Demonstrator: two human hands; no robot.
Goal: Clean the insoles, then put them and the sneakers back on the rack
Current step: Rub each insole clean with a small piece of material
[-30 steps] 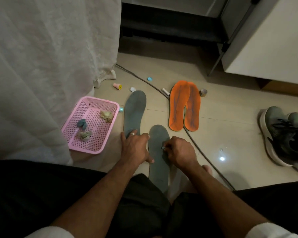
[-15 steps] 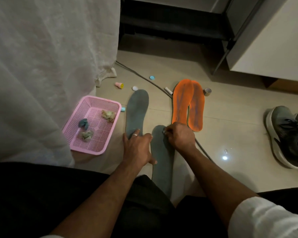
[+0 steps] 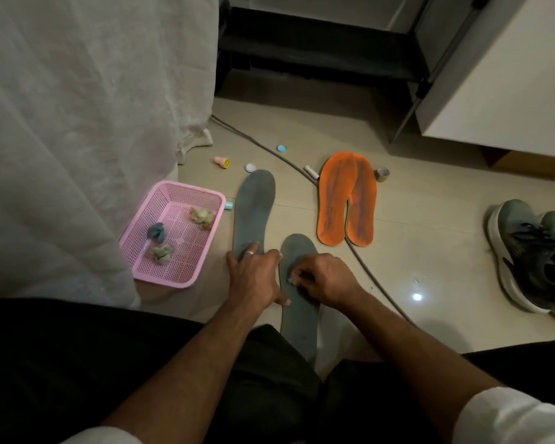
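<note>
A: Where is the near grey insole (image 3: 298, 318)?

B: Flat on the floor (image 3: 414, 257), between the knees. The left hand (image 3: 253, 277) lies open, bracing its edge; the right hand (image 3: 326, 280) pinches a small wipe (image 3: 293, 279) against it.

A: Handling?

B: Likely light and floppy. Support mid-length; 1 end will droop.

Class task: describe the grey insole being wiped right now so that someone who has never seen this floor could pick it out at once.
Start at the pink basket on the floor by the white curtain. Just right of it lie two grey insoles; take the nearer insole, under the right hand. Unlike the farther insole and the orange pair, it runs back between the person's knees.
</note>
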